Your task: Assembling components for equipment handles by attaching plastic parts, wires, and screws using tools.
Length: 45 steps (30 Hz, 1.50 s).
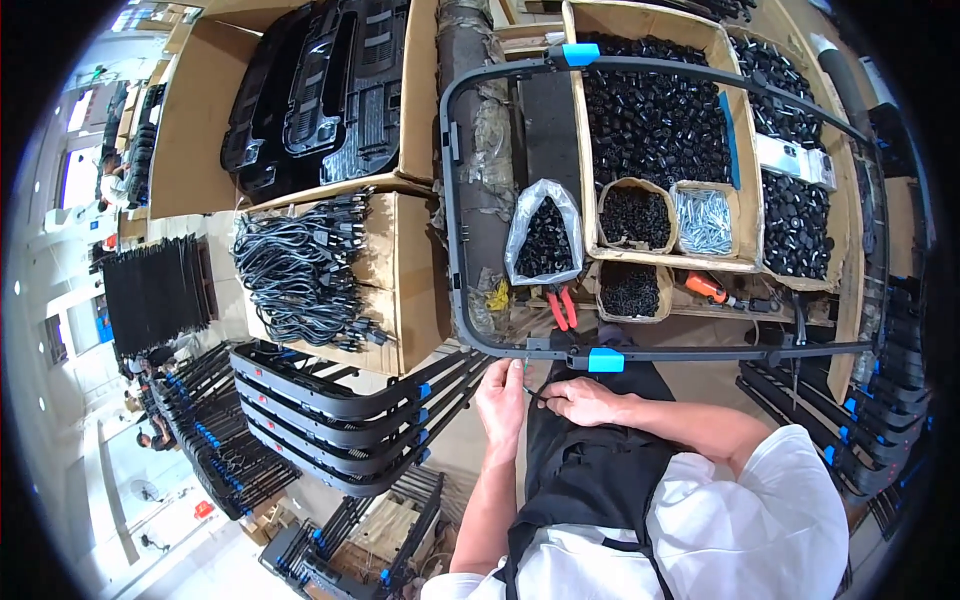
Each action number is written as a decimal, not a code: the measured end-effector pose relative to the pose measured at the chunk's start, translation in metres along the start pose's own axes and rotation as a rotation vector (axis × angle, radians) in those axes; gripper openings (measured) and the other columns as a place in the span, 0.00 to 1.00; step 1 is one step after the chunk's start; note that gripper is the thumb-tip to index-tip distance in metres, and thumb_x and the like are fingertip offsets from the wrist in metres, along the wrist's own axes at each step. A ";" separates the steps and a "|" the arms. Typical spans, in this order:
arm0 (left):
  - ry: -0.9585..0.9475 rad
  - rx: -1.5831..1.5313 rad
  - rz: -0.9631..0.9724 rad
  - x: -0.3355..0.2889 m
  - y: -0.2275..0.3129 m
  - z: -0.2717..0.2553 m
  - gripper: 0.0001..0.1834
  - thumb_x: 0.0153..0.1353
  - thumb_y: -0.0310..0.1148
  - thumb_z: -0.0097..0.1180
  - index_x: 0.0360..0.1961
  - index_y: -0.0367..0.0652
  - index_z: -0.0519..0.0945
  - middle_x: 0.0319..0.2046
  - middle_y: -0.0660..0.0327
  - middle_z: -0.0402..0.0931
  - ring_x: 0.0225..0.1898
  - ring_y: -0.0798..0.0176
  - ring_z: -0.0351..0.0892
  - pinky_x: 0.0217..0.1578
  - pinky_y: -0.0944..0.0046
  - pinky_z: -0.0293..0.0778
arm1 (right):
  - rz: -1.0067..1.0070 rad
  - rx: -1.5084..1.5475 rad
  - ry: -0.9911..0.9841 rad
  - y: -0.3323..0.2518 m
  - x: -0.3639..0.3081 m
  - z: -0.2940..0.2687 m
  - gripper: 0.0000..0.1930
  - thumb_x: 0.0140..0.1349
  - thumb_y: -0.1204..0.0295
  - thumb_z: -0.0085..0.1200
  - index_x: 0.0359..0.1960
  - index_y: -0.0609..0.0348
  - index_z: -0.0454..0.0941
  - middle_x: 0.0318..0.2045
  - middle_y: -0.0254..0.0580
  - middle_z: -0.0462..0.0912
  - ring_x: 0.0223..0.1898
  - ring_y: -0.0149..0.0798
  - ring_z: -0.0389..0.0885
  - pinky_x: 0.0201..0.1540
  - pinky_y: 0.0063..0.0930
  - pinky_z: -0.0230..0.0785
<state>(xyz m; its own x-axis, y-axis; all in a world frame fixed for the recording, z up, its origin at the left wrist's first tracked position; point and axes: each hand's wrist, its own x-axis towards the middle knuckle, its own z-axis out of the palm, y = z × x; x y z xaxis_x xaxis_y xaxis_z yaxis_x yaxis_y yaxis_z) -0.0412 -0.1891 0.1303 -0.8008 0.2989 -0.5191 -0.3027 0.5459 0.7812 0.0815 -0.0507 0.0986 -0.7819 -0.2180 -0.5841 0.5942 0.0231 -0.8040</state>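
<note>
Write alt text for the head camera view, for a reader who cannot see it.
A person's left hand and right hand meet just below the near edge of a large dark rectangular frame with blue clips, which spans cardboard boxes of small black parts and silver screws. Red-handled pliers lie nearby; similar frames are stacked at left.

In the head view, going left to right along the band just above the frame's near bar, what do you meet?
Bundle of black cables → cardboard box under them → clear bag of black parts → red-handled pliers → small carton of black screws → orange-handled tool.
</note>
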 end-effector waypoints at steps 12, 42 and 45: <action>0.061 0.134 -0.044 -0.003 0.017 -0.002 0.09 0.72 0.33 0.65 0.41 0.38 0.88 0.28 0.63 0.86 0.26 0.71 0.79 0.30 0.65 0.75 | -0.043 0.040 -0.029 0.008 0.003 -0.003 0.18 0.76 0.65 0.47 0.57 0.61 0.83 0.39 0.47 0.88 0.43 0.45 0.87 0.51 0.40 0.78; -0.446 -0.224 -0.311 -0.035 -0.113 -0.043 0.36 0.82 0.59 0.39 0.70 0.38 0.75 0.61 0.59 0.79 0.61 0.61 0.76 0.66 0.60 0.69 | -0.109 0.667 0.181 -0.022 0.044 0.036 0.11 0.81 0.67 0.48 0.51 0.61 0.80 0.40 0.34 0.85 0.43 0.30 0.83 0.45 0.26 0.78; -0.509 -0.012 0.071 -0.026 -0.132 -0.046 0.21 0.81 0.47 0.49 0.49 0.40 0.85 0.40 0.62 0.86 0.45 0.67 0.81 0.52 0.61 0.77 | -0.105 0.395 0.279 -0.045 0.038 0.034 0.14 0.78 0.66 0.48 0.48 0.64 0.82 0.42 0.45 0.89 0.42 0.40 0.87 0.46 0.36 0.80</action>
<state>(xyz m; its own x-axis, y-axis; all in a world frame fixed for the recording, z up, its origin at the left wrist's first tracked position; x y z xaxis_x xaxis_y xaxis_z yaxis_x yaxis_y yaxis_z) -0.0045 -0.3050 0.0564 -0.4674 0.6797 -0.5654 -0.2650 0.5024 0.8230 0.0315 -0.0934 0.1162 -0.8301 0.0716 -0.5530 0.4932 -0.3682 -0.7881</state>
